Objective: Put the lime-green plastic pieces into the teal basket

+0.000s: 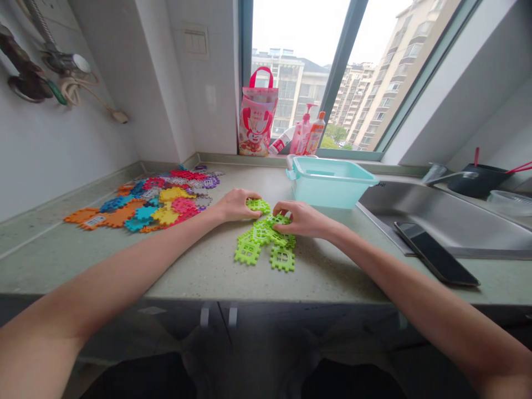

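Several lime-green interlocking plastic tiles (266, 241) lie in a small cluster on the grey-green counter (199, 271). My left hand (236, 204) is closed on one green tile (258, 205) at the cluster's far left. My right hand (302, 218) pinches another green tile (277, 220) at the cluster's top. The two held tiles sit close together, nearly touching. Two more green tiles (282, 258) lie flat nearer to me.
A spread of orange, blue, yellow, pink and purple tiles (149, 204) covers the counter's left. A pale turquoise tub (330, 182) stands behind my right hand. A steel sink (440, 216) and a dark phone (435, 254) are on the right. A pink bag (257, 113) and bottles (307, 133) sit on the windowsill.
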The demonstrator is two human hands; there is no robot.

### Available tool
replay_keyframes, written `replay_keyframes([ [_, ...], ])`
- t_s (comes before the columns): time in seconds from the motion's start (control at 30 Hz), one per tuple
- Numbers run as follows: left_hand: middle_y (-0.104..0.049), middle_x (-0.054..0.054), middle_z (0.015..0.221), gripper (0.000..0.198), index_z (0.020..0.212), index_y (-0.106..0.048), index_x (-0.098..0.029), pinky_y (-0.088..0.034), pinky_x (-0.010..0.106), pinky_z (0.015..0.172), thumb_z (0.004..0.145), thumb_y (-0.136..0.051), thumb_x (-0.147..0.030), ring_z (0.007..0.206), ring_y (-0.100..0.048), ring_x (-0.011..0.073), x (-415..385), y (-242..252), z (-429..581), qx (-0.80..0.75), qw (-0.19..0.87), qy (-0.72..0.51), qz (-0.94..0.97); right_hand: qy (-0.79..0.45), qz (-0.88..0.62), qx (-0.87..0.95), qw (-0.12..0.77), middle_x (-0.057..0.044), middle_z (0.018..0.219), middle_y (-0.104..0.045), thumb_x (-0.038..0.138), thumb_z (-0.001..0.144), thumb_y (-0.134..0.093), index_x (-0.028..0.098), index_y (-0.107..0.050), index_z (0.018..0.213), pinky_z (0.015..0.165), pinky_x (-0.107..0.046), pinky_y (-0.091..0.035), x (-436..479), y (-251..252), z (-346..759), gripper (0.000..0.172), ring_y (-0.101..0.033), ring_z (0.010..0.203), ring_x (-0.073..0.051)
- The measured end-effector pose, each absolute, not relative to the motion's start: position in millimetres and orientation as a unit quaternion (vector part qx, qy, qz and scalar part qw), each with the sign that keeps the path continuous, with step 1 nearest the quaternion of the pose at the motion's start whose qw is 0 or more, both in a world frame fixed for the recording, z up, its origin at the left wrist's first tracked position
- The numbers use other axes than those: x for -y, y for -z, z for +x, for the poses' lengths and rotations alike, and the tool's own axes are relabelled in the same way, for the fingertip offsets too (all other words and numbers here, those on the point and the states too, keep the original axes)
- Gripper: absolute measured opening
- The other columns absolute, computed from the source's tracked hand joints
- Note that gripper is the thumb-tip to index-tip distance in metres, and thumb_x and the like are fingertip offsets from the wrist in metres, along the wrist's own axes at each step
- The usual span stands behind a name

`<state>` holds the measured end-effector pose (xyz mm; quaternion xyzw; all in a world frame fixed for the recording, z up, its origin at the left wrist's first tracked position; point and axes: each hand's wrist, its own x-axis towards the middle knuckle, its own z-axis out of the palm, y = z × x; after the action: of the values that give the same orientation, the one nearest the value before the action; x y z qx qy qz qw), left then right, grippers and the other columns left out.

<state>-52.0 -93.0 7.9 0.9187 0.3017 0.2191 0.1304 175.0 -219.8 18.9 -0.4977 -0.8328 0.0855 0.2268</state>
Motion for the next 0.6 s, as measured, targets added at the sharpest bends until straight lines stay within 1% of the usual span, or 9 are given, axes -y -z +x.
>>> replay_keyframes([
  [0.1, -0.08, 0.006, 0.107, 0.057, 0.122, -0.079, -0.022, -0.054, 0.032, 0.083, 0.074, -0.075, -0.053, 0.092, -0.073, 0.0246, 89, -9, -56, -0.315, 0.107, -0.213, 0.919, -0.075, -0.501, 0.833, 0.224, -0.003, 0.097, -0.074, 0.03, 0.081, -0.074, 0.021, -0.069, 0.107, 0.08, -0.03, -0.048, 220, -20, 177, 0.028, -0.066, 0.089, -0.02],
  [0.23, -0.08, 0.006, 0.101, 0.056, 0.119, -0.08, -0.022, -0.053, 0.031, 0.08, 0.072, -0.076, -0.052, 0.089, -0.072, 0.0242, 90, -18, -63, -0.332, 0.085, -0.209, 0.916, -0.051, -0.511, 0.824, 0.241, -0.004, 0.097, -0.073, 0.027, 0.078, -0.075, 0.02, -0.068, 0.108, 0.081, -0.029, -0.047, 220, -27, 184, 0.032, -0.065, 0.088, -0.019],
  [0.37, -0.08, 0.006, 0.106, 0.056, 0.119, -0.079, -0.022, -0.053, 0.032, 0.083, 0.072, -0.075, -0.052, 0.093, -0.072, 0.0249, 90, -27, -70, -0.324, 0.102, -0.202, 0.919, -0.03, -0.527, 0.805, 0.27, -0.005, 0.101, -0.073, 0.026, 0.078, -0.075, 0.02, -0.07, 0.113, 0.084, -0.03, -0.048, 215, -31, 198, 0.036, -0.066, 0.091, -0.019],
  [0.5, -0.078, 0.007, 0.102, 0.058, 0.122, -0.076, -0.021, -0.053, 0.035, 0.086, 0.072, -0.076, -0.052, 0.094, -0.072, 0.0263, 86, -27, -74, -0.305, 0.107, -0.178, 0.929, -0.042, -0.522, 0.818, 0.239, -0.005, 0.099, -0.073, 0.026, 0.081, -0.075, 0.02, -0.074, 0.116, 0.085, -0.03, -0.048, 211, -27, 202, 0.036, -0.066, 0.09, -0.019],
  [0.6, -0.075, 0.01, 0.11, 0.06, 0.124, -0.075, -0.02, -0.053, 0.038, 0.093, 0.073, -0.077, -0.053, 0.101, -0.069, 0.0275, 85, -25, -76, -0.274, 0.081, -0.184, 0.94, -0.063, -0.509, 0.829, 0.224, -0.006, 0.101, -0.073, 0.033, 0.085, -0.075, 0.021, -0.075, 0.118, 0.085, -0.03, -0.049, 211, -22, 197, 0.036, -0.067, 0.09, -0.019],
])
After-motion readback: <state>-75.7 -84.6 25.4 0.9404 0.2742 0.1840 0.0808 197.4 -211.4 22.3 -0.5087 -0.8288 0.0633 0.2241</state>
